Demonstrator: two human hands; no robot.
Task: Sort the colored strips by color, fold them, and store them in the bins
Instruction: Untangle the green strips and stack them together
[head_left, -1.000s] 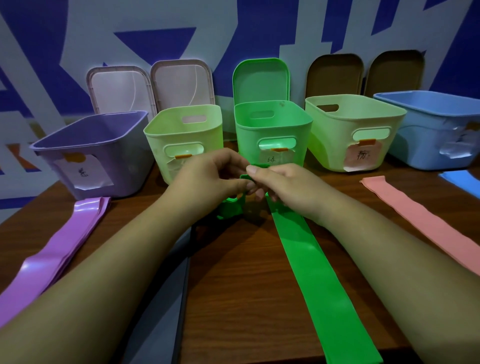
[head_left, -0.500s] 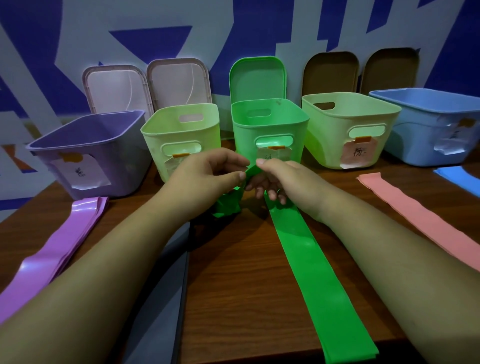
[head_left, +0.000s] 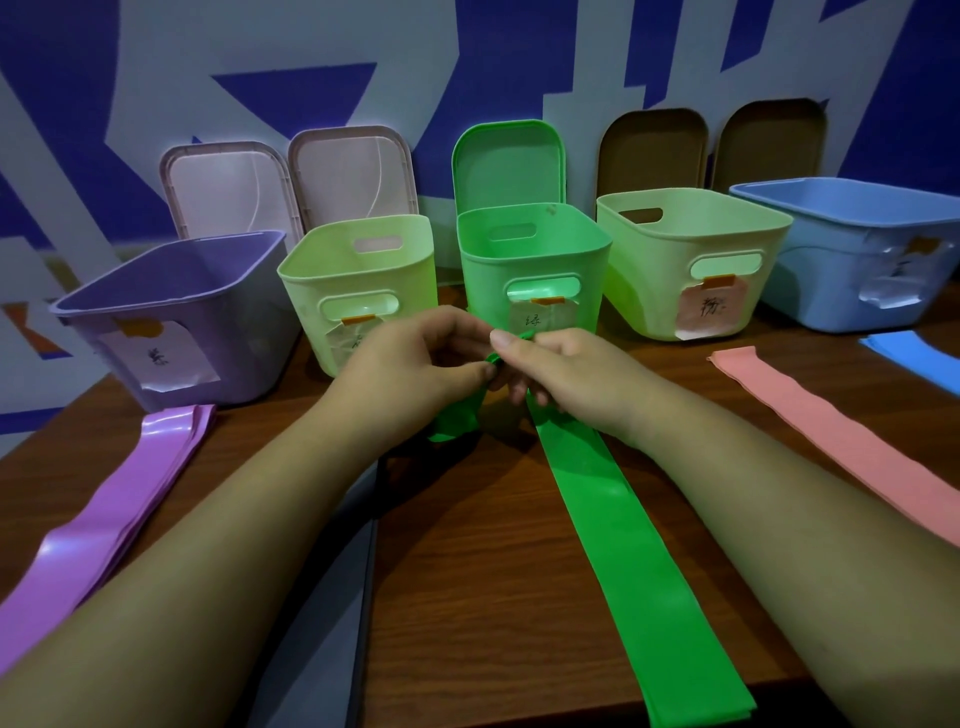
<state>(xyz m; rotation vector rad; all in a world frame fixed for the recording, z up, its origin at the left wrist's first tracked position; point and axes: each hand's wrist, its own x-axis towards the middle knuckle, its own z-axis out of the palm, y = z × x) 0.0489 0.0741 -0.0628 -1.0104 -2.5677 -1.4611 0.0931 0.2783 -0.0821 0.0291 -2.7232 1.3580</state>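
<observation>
The green strip (head_left: 613, 545) lies lengthwise on the tabletop (head_left: 467, 597), running from the lower right-centre edge of the frame up to the centre. There its far end is lifted off the wood and pinched between both hands. The left hand (head_left: 410, 369) grips it with thumb and curled fingers, and a short loose part of the strip hangs below that hand. The right hand (head_left: 576, 379) pinches the same end from the other side, thumb on top, with its fingertips meeting those of the left. Two grips this close on one end look like the start of a fold, or the peeling of one strip from a stack. The near end shows layered edges, so there may be more than one strip.

The hands work just in front of the green bin (head_left: 488, 280), whose lid (head_left: 506, 161) leans upright behind it. That puts the folded piece near the bin that matches its colour.

Each colour seems to wait in front of a bin. The purple strips (head_left: 119, 509) at lower left point toward the purple bin (head_left: 249, 332). The pink strip (head_left: 831, 436) at right lies near a pale green bin (head_left: 649, 291) bearing a pinkish label. A blue strip (head_left: 919, 353) sits at the right edge below the blue bin (head_left: 810, 270). A second pale green bin (head_left: 410, 291) stands left of centre; what its label says is too small to tell.
</observation>
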